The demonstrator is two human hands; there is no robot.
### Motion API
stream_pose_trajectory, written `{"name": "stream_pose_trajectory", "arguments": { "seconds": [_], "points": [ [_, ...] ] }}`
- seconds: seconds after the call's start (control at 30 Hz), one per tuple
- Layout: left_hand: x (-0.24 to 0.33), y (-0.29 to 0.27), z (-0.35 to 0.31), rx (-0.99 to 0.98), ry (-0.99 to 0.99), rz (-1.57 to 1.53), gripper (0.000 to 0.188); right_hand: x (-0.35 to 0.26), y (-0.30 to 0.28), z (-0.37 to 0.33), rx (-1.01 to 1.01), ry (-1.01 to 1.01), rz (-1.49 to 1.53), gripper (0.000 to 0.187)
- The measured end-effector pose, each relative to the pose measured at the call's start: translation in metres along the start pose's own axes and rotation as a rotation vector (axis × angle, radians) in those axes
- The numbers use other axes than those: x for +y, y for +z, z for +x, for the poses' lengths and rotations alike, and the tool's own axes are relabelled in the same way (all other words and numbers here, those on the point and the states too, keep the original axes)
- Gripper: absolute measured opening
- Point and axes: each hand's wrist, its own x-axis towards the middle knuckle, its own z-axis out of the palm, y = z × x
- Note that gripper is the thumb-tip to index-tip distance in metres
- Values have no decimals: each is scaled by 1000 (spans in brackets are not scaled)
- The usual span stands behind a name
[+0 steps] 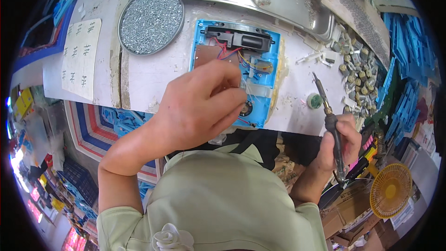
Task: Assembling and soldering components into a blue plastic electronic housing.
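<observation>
A soldering iron [332,125] is gripped in my right hand [346,142], its tip pointing up and away over the table's right part. My left hand [200,100] is over a blue plastic casing [275,56], fingers curled together in a pinch. Whatever they pinch is hidden. Inside the casing sit a black plastic module [248,41], a brown circuit board [206,55], thin red, blue and yellow wires, and a small motor-like part [264,67]. A round speaker-like part [246,108] shows partly beside my left fingers. Near the iron stands a small round green tin [314,101].
Beyond the casing lie a round tray of small screws [151,21] and a steel compartment tray [283,7]. Many small metal motors [360,72] are heaped at the right. A marked paper sheet [81,60] lies left; a yellow fan [390,190] stands lower right.
</observation>
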Motion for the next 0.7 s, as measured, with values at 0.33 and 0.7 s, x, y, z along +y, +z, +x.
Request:
{"name": "stream_pose_trajectory", "arguments": {
  "seconds": [0.33,0.7],
  "points": [
    [-27,16,28,-176,298,94,24,-14,-15,-20,77,116,80,36],
    [-31,15,28,-128,-24,-264,11,-12,44,17,-7,102,194,36]
  ]
}}
